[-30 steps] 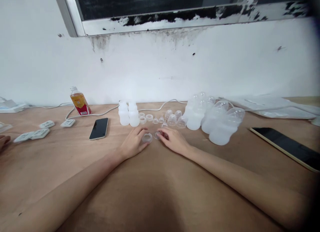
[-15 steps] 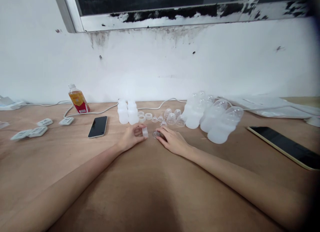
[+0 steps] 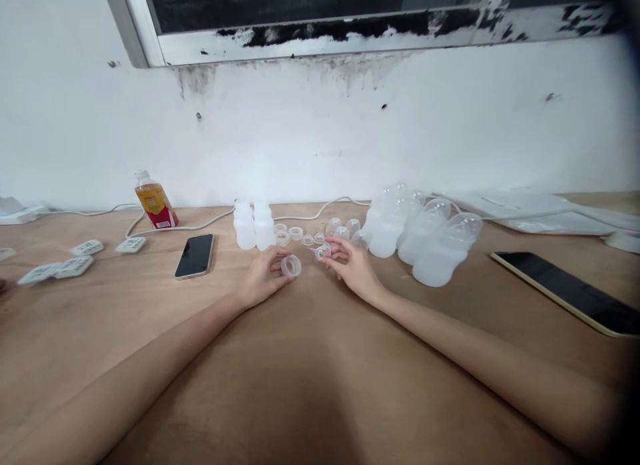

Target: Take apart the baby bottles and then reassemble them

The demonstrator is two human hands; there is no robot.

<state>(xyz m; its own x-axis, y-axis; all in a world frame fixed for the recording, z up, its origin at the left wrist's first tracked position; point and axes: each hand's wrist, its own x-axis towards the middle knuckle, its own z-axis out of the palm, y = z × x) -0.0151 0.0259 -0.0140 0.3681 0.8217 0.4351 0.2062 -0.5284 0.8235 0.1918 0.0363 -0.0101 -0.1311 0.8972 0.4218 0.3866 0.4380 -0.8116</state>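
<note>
A translucent screw ring (image 3: 291, 265) is pinched in my left hand (image 3: 263, 277), its round opening turned toward me. My right hand (image 3: 354, 270) grips a clear bottle nipple (image 3: 322, 252) by its edge, tilted a little way right of the ring and apart from it. Behind my hands lie several more rings (image 3: 282, 238) and small nipples (image 3: 308, 239). Clear dome caps (image 3: 341, 231) stand just past my right fingers. Two frosted baby bottles without tops (image 3: 245, 226) stand upright behind my left hand.
Several capped baby bottles (image 3: 434, 258) stand at the right, near a large phone (image 3: 565, 291). On the left are a smaller phone (image 3: 195, 256), a drink bottle (image 3: 156, 201) and white labelled packets (image 3: 73, 266). A white cable (image 3: 320, 215) runs along the wall.
My left hand has turned the ring so its opening faces me. My right hand has lifted the nipple off the table and tilted it.
</note>
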